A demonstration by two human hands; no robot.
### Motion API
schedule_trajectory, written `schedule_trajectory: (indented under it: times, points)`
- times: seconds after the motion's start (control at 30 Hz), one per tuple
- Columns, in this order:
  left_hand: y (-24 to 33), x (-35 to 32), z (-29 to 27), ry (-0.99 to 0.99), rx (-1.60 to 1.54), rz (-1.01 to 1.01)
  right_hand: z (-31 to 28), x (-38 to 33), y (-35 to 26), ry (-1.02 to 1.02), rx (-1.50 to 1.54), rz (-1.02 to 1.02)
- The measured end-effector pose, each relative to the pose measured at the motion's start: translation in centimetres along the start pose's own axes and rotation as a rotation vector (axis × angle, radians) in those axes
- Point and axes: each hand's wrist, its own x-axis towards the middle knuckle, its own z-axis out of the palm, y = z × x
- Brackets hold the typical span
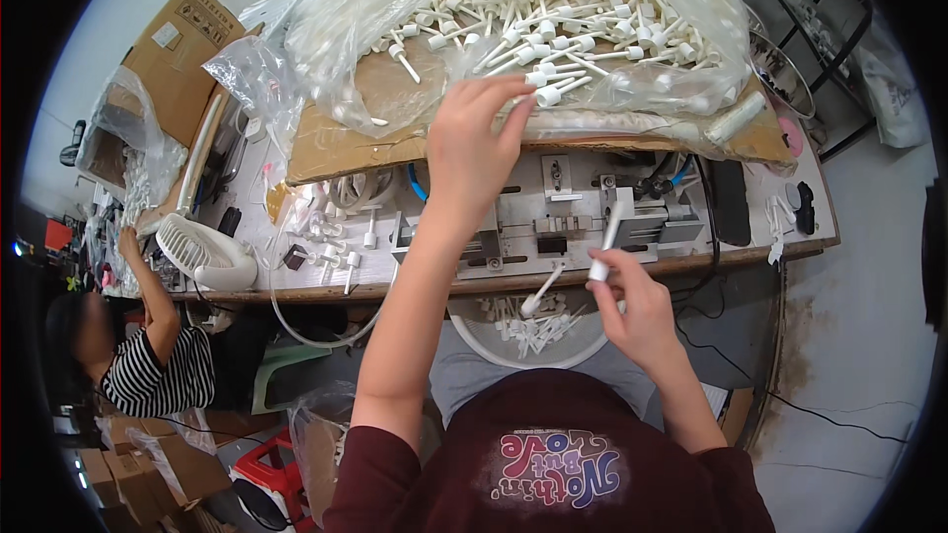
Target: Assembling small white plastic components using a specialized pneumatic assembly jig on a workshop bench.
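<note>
A white capped stick (611, 229) is held in the right hand (637, 311), in front of the metal fixture (565, 227). This grip is closed around the capped end, while the shaft is pointed away from the body. The left hand (474, 138) is placed at the near edge of the pile (553, 25) of similar pieces, which is spread in the opened plastic bag (346, 30). Its thumb and fingers are seen beside a loose piece (548, 97), but whether it is already pinched cannot be told.

The step in hand is judged to be the picking of a piece. The outermost one should be taken by its cap, so that its neighbours are not dragged along. Meanwhile, the held stick should be kept steady; if it slipped, it could be lost among the pieces in the basin (472, 341).
</note>
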Motion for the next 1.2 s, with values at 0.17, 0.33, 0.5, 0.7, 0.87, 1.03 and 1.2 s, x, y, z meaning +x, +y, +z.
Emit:
schedule_trajectory:
  times: [0.17,0.33,0.5,0.7,0.87,1.03,1.2]
  points:
    - [-1.9,1.0,2.8,-0.171,0.098,-0.038,1.7,1.5,-0.3,-0.026,-0.220,-0.325]
    - [-0.9,1.0,1.7,-0.314,0.010,-0.193,4.0,1.2,1.0,-0.031,-0.569,-0.451]
    - [0.9,1.0,-0.4,-0.267,-0.098,-0.260,4.4,2.7,-0.3,-0.078,-0.743,-0.500]
    - [3.8,-0.2,-4.1,-0.276,-0.336,-0.367,3.9,3.5,-0.5,-0.175,-0.751,-0.476]
    - [5.0,-3.4,-5.7,-0.209,-0.413,-0.302,3.3,3.9,-0.4,-0.206,-0.618,-0.420]
    - [5.9,-8.1,-6.5,-0.330,-0.273,-0.269,-0.5,9.8,-3.1,0.042,-0.348,-0.420]
    - [6.6,-12.4,-4.2,-0.376,-0.115,-0.164,-2.5,20.5,-2.7,0.196,-0.723,-0.458]
